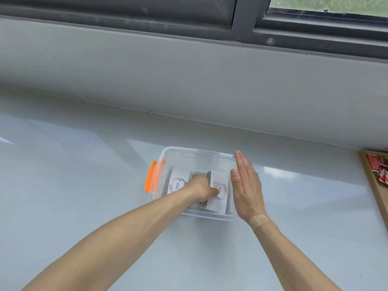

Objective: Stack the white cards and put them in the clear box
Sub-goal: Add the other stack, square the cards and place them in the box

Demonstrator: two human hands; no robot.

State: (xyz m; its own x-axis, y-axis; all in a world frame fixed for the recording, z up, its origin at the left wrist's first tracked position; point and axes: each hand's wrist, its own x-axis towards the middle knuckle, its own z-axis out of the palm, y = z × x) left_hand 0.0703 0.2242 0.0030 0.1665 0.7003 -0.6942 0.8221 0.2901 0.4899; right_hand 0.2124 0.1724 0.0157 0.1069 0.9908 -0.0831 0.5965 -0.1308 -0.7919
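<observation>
A: White cards [218, 192], and they're in the clear box [197, 154] already, which sits on the pale tabletop [84, 185] below the window sill.

B: Left hand [201, 190] is down inside the box. What's that grip doing?

A: Fingers curled, closed on the left edge of the card stack, thumb lying across the top card right by the printed word "love." The stack sits just right of the knuckles, tilted up on its right side, I'd say, though the box wall blurs that a bit.

B: And on the other side of that grip?

A: A second card [177, 183], same "love." print, lying just left of the left hand, toward the orange latch [153, 177] on the box's left end. Something darker shows between the two, right at the fingertips, but I can't make out what it is.

B: Right hand [247, 190]?

A: Wide and flat, fingers straight and together, holding nothing. It stands on edge along the box's right wall, palm facing in toward the stack, just beside the rim. There's an adhesive bandage [259, 220] across that wrist.

B: Anything off to the side?

A: Well right of the flat hand, a wooden tray [371, 185] at the frame edge with red packets [378, 164] in it.
</observation>
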